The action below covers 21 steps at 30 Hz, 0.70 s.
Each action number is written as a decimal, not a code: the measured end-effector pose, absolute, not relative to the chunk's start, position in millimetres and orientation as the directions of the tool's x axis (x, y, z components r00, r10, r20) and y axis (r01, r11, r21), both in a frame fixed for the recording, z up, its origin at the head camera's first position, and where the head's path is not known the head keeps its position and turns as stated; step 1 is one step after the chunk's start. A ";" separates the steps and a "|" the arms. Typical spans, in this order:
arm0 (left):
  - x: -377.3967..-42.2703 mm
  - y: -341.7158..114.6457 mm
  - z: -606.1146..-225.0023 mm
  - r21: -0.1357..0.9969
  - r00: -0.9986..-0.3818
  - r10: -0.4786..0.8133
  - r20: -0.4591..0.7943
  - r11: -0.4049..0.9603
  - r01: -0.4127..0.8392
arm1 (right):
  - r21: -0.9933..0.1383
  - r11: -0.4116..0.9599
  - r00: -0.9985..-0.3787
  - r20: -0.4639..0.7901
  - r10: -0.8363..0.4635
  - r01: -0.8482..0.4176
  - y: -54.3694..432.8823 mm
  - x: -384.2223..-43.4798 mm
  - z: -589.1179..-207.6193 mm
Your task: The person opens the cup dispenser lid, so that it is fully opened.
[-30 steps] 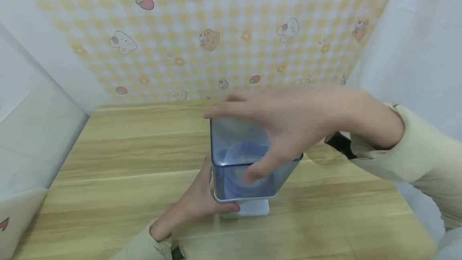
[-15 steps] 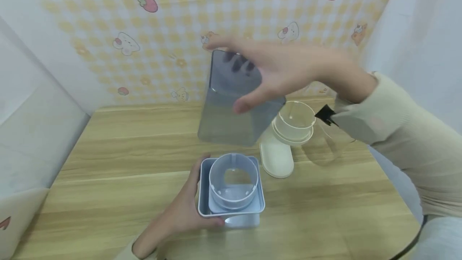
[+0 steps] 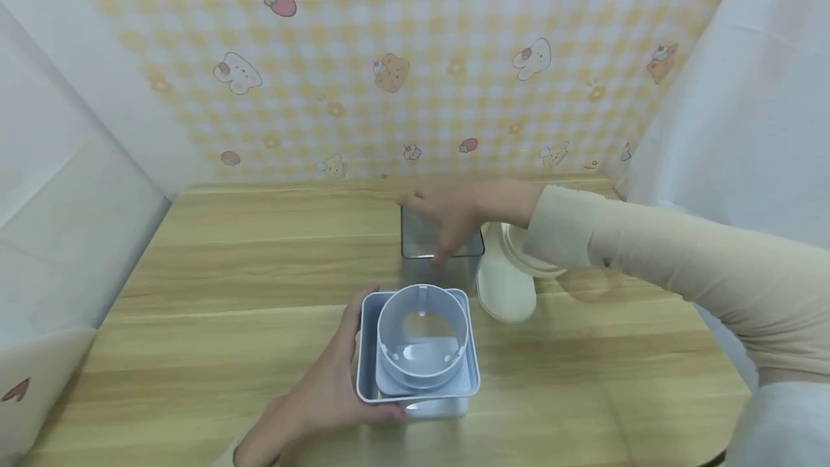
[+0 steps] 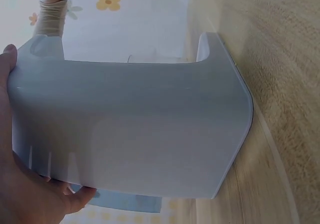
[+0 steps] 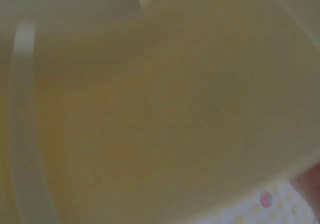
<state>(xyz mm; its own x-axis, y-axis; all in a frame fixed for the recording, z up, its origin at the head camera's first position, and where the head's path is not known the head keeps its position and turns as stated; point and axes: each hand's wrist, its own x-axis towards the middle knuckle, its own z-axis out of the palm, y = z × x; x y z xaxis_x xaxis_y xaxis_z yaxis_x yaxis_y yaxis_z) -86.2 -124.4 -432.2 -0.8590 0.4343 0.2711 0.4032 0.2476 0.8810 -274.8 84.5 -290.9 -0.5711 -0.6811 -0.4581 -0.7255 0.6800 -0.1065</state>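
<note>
My left hand (image 3: 327,388) grips the left side of a pale blue-white dispenser base (image 3: 367,352), which has a square rim, a round upright collar inside and a small tray at the front. In the left wrist view its smooth side wall (image 4: 130,129) fills the middle, and the base stands on the wood. Behind it, a clear grey square container (image 3: 421,272) stands open side up. My right hand (image 3: 457,211) reaches over this container from the right, thumb at the front rim and fingers at the back; motion blurs it.
A cream dispenser base (image 3: 509,298) with a round collar stands right of the grey container, partly hidden by my right sleeve (image 3: 577,229). A close, blurred yellowish surface (image 5: 165,119) fills the right wrist view. A yellow checked sheet (image 3: 454,92) backs the wooden table (image 3: 246,272).
My right hand has lifted the grey container off the pale blue base, carried it back and lowered it to the table behind. My left hand has stayed on the base.
</note>
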 end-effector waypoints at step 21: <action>-90.2 -125.7 -435.9 0.894 -0.842 0.453 0.294 0.180 0.410 | 0.117 0.630 -0.551 -0.621 -0.557 -0.768 25.1 -253.5 -293.6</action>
<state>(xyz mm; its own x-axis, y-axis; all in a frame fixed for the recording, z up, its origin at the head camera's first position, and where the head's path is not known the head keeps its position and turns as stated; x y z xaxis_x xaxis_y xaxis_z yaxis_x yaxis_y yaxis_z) -90.2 -125.7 -435.9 -0.8417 0.4525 0.2944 0.4095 0.1799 0.8944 -253.5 25.1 -293.6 -0.5512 -0.5567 -0.6215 -0.7677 0.6301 0.1165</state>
